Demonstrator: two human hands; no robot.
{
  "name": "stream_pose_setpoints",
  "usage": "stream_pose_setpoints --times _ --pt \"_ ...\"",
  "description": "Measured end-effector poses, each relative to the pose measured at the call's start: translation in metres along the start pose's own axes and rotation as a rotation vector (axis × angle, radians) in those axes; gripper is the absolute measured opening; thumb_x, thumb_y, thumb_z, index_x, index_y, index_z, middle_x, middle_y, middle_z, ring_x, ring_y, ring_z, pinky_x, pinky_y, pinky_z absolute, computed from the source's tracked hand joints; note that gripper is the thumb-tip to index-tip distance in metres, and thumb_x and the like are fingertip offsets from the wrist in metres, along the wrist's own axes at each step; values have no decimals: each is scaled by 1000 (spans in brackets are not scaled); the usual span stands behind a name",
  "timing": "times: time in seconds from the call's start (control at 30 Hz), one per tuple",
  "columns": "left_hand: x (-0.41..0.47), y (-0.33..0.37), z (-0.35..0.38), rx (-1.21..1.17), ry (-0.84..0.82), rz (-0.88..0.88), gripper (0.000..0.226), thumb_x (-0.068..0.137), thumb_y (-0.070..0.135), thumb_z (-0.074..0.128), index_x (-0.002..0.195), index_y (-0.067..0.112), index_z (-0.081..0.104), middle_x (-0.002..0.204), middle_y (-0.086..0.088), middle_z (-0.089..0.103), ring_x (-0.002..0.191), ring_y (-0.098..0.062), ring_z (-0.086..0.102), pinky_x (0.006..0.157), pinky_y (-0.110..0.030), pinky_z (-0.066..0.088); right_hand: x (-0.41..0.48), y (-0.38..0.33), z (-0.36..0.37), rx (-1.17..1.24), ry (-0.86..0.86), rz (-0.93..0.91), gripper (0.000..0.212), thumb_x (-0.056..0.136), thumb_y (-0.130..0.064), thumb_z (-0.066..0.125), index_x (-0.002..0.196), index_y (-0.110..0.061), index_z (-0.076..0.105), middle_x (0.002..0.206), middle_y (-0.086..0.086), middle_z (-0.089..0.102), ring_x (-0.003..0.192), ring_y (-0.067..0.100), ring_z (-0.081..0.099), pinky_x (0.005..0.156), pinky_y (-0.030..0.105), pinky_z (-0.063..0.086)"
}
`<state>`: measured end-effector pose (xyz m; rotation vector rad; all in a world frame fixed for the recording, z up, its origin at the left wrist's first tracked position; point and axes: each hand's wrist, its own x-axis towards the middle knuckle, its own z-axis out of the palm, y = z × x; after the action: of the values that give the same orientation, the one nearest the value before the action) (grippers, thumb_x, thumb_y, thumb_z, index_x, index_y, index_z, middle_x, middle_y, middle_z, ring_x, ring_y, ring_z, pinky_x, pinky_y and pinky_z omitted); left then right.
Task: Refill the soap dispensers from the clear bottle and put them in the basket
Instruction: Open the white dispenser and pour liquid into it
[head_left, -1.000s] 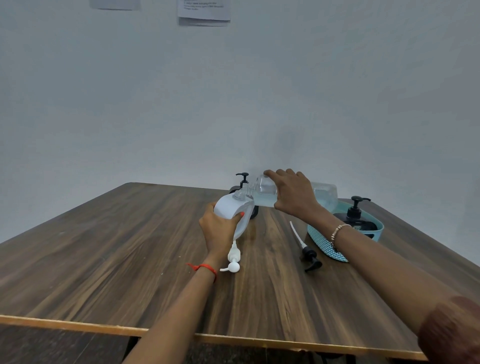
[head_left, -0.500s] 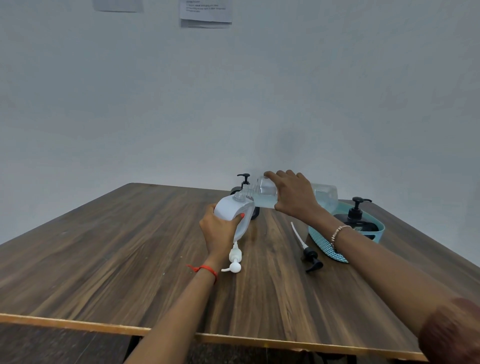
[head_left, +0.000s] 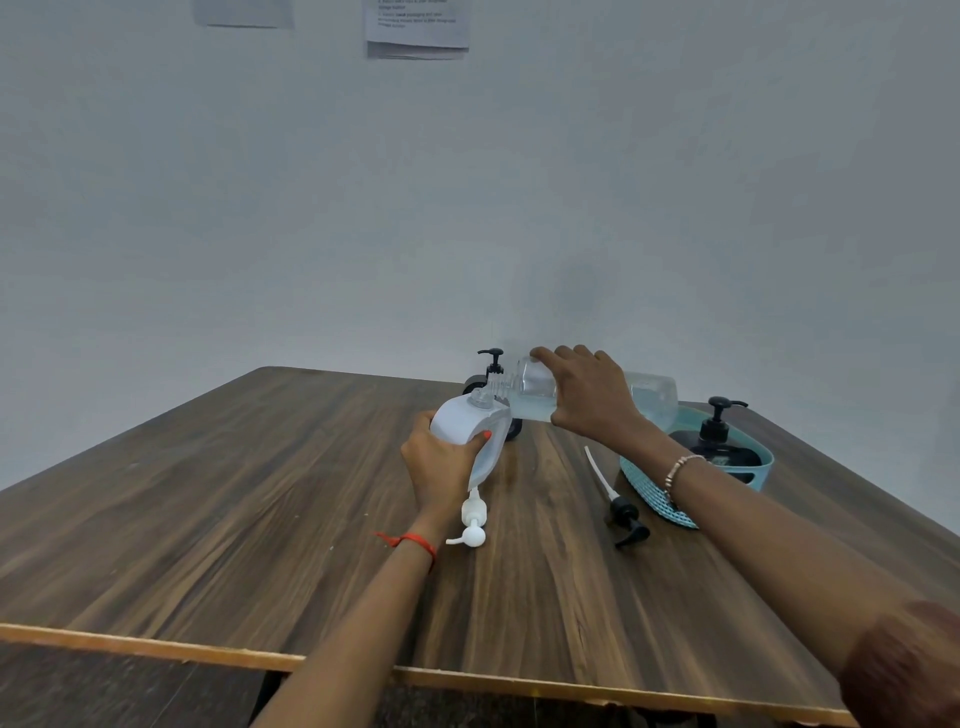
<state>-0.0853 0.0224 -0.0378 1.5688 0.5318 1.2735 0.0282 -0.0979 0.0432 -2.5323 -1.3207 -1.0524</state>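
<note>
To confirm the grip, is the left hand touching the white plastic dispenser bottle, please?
Touching: the head view shows the left hand wrapped round the white plastic dispenser bottle.

On the table (head_left: 260, 493), my left hand (head_left: 441, 467) holds the open dispenser (head_left: 462, 421) tilted near the middle. My right hand (head_left: 592, 400) holds the clear bottle (head_left: 654, 395) on its side just right of it, neck at the dispenser's mouth, with the rear dispenser (head_left: 492, 366) standing right behind them. Before the open dispenser, beside my left wrist, lies a loose pump (head_left: 474, 522); a second pump (head_left: 621, 512) lies to its right, just left of the basket (head_left: 654, 499), in which the upright dispenser (head_left: 719, 441) stands.
</note>
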Motion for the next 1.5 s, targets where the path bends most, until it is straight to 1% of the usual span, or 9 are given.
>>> stream_pose_setpoints --times 0.5,0.63,0.77,0.93,1.1,1.27,1.37,1.43,1.5 --pt "0 -5 2 -12 -17 -15 43 64 14 84 97 4 59 85 3 56 74 -10 51 54 0 38 -1 1 0 181 -87 114 74 58 -14 76 124 -18 45 99 4 61 88 25 56 66 26 34" --pt "1 -8 2 -54 -44 -44 40 63 17 85 90 14 55 78 12 56 71 -4 53 54 -5 40 -2 3 3 475 -64 257 75 51 -18 85 116 -19 49 93 3 62 79 21 57 62 26 43" --pt "11 -13 -2 -73 -76 -111 45 62 23 86 95 15 57 92 -1 63 84 -18 60 69 -30 52 -9 12 12 888 -19 419 70 48 -17 90 109 -19 54 92 5 61 79 18 57 61 23 44" --pt "24 -20 -10 -126 -116 -143 50 60 21 87 101 9 61 97 -5 66 89 -23 64 73 -35 56 -21 21 29 1313 -18 608 62 54 -3 86 106 -20 57 95 3 64 88 21 62 66 25 51" --pt "32 -24 -18 -183 -167 -175 51 60 23 86 104 10 63 100 -8 68 91 -26 67 75 -43 58 -30 27 58 1519 -17 699 74 45 -1 88 112 -8 59 105 18 66 99 35 64 87 50 54" --pt "35 -25 -21 -242 -189 -220 41 61 15 85 97 12 64 97 -8 69 89 -27 67 74 -42 58 -34 34 74 1601 -76 688 87 35 -13 93 114 0 58 117 28 60 105 40 62 92 56 50" --pt "37 -26 -23 -261 -190 -232 42 61 15 86 97 11 65 98 -10 69 90 -29 67 76 -45 58 -33 38 67 1596 -150 619 89 37 -15 92 119 -8 56 121 23 60 107 35 62 91 46 53" --pt "38 -26 -23 -280 -191 -239 39 61 13 85 94 12 65 97 -10 69 90 -29 67 76 -44 58 -29 41 61 1561 -188 543 109 31 -23 94 129 -11 47 125 18 59 110 31 60 88 37 54" --pt "38 -25 -24 -296 -191 -235 33 63 11 84 89 15 64 93 -8 69 87 -27 67 73 -40 58 -24 39 53 1462 -136 538 119 43 -20 91 142 -18 25 138 13 44 119 27 50 97 38 48"
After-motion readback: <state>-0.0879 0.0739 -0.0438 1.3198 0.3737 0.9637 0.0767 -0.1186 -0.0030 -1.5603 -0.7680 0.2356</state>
